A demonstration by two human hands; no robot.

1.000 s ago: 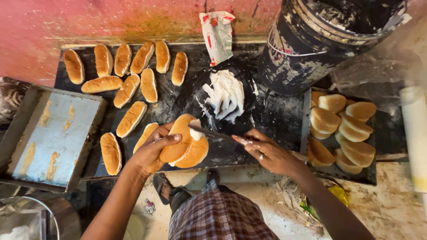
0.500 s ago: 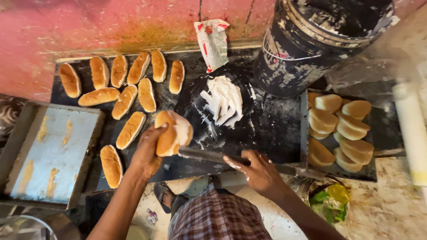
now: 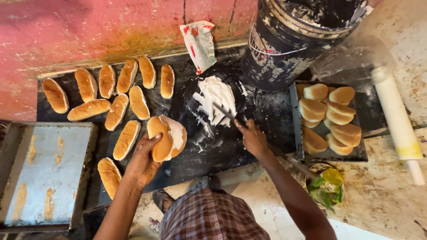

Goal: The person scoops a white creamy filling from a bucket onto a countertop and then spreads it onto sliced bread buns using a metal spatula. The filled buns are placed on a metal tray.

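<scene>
Dark slab [image 3: 213,151]: 11 buns [image 3: 116,111]; white cream heap [image 3: 216,100]; black bucket [image 3: 293,42]; 2 trays [image 3: 44,178]; red-white packet [image 3: 199,44]

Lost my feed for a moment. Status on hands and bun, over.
Left hand holds split bun, cream on one cut face. Right hand holds knife, tip in white cream pile. Nothing between them.
</scene>
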